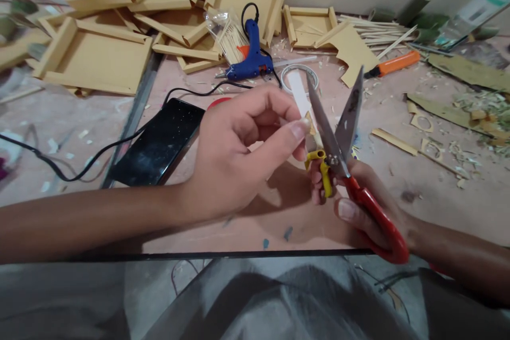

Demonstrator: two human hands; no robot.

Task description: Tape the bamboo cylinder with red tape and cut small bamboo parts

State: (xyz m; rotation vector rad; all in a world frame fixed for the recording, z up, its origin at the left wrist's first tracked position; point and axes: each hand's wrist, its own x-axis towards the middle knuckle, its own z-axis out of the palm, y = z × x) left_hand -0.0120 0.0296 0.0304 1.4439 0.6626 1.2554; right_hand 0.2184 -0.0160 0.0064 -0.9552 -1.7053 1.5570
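Observation:
My left hand is closed in a pinch over the table, with a small tan piece at its fingertips. A white strip runs up behind that piece; whether it is held too, I cannot tell. In my right hand are red-handled scissors, their blades spread apart and pointing up, close to the left fingertips. A yellow part shows at the right fingers near the pivot; whether it belongs to the scissors is unclear. Behind the blades lies a roll of tape.
A blue glue gun and a bag of sticks lie beyond my hands. A black phone is at left, crossed by a cable. Cardboard trays pile up behind. An orange-handled cutter, scraps and a bottle are at right.

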